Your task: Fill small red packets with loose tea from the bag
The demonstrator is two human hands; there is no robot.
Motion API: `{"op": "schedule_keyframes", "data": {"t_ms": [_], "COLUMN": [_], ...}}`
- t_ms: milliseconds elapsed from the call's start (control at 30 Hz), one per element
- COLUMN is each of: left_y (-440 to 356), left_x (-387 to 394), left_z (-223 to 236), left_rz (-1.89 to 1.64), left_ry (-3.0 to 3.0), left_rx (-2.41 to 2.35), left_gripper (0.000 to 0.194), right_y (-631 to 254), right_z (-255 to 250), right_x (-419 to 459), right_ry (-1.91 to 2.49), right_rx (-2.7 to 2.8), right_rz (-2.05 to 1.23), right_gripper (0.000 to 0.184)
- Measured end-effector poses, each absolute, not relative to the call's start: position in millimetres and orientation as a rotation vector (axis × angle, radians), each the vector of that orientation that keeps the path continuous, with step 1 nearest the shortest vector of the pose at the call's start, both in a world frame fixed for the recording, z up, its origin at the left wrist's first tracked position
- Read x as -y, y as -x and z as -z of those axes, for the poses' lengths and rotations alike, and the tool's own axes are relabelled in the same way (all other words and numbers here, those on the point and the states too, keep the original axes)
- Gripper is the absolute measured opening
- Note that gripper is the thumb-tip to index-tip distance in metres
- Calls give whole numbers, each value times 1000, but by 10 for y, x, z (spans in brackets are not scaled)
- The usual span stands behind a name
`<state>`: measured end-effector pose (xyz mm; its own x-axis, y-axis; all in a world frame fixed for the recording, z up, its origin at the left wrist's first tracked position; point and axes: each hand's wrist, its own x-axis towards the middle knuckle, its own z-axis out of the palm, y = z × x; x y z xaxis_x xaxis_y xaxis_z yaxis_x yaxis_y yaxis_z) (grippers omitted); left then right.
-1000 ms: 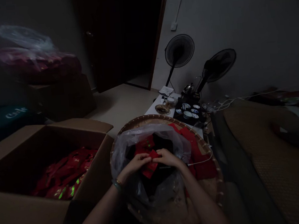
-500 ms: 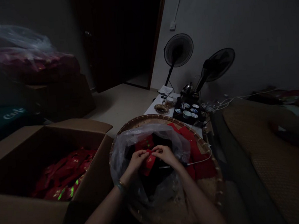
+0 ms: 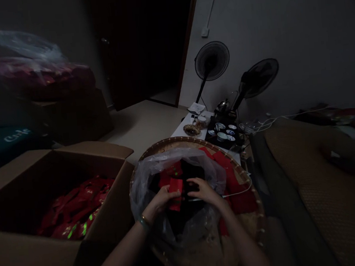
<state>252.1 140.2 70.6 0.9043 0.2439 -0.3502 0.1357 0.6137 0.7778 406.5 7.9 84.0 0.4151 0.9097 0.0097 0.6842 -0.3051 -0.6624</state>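
Note:
A small flat red packet (image 3: 175,188) is pinched between the thumb and fingers of my left hand (image 3: 163,197), over the clear plastic bag (image 3: 142,175). My right hand (image 3: 203,190) is to its right with fingers curved and apart, the packet out of its grasp. Just below those fingers is a thin rod-shaped tool (image 3: 195,199), its white cord (image 3: 238,192) running right; the hand hides its handle. Inside the bag I see dark material and more red pieces with green marks. The bag sits in a round woven tray (image 3: 207,256), where flat red pieces (image 3: 240,195) lie on the right.
An open cardboard box (image 3: 45,252) of red items (image 3: 78,203) stands at left. Beyond the tray, a low table (image 3: 180,128) bears cups (image 3: 221,136). Behind are two fans (image 3: 212,61) and a dark doorway. A woven mat (image 3: 319,187) lies right.
My right hand has let go of the red packet and moved slightly right and down towards the rod-shaped tool. My left hand keeps the packet, now turned more upright.

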Motion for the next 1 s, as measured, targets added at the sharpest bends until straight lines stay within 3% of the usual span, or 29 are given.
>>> {"op": "schedule_keyframes", "data": {"t_ms": [100,167,300,467,567,767,1000], "left_y": [-2522,-2517,-2505,-2504,-2504,-2501,-2573], "left_x": [-1414,-1410,-1401,-1401,-1397,-1388,-1297], "left_z": [-705,-702,-684,-682,-693,-697,-708], "left_rz": [-101,-112,-106,-137,-140,-151,-142], "left_ry": [-887,-862,-827,-830,-825,-852,-943], "left_rx": [-453,-429,-361,-369,-382,-417,-442], "left_gripper": [53,54,53,47,45,45,39], "right_y": [-4016,-3985,-4027,-4113,-4141,-4339,-4593], "right_z": [-658,-535,-411,-369,-265,-254,-985], "right_x": [172,287,356,355,404,436,244], "right_ry": [2439,2565,2550,2478,2403,2201,1946], "right_rx": [1562,1624,1689,1772,1773,1594,1348], "right_rz": [-189,-74,36,194,207,-59,-635], "right_gripper": [67,66,60,73,66,56,50]}}
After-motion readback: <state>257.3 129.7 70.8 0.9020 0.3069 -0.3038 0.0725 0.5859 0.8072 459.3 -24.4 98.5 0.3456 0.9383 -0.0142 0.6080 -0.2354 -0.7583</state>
